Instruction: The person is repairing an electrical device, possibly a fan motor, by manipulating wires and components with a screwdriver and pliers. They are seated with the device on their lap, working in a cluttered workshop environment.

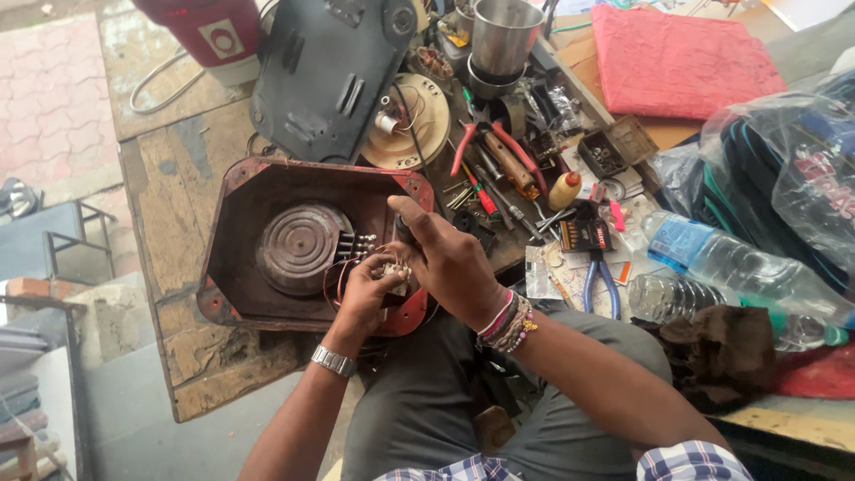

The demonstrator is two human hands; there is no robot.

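Rusty red casing [267,191] lying open-side up on the counter [191,356], long axis left to right. Left hand [363,294] pinching a small switch [394,272]; right hand [450,258] clenched around a dark tool handle [404,230], pointing up.

The left hand [363,289] pinches a small switch [394,274] with wires at the edge of a rusty red casing [258,191] that holds a coil plate [298,247]. The right hand [450,258] grips a dark tool [403,230] pointed at the switch. Pliers [598,267], screwdrivers [481,191] and plastic bottles [721,263] clutter the worn surface [151,178].
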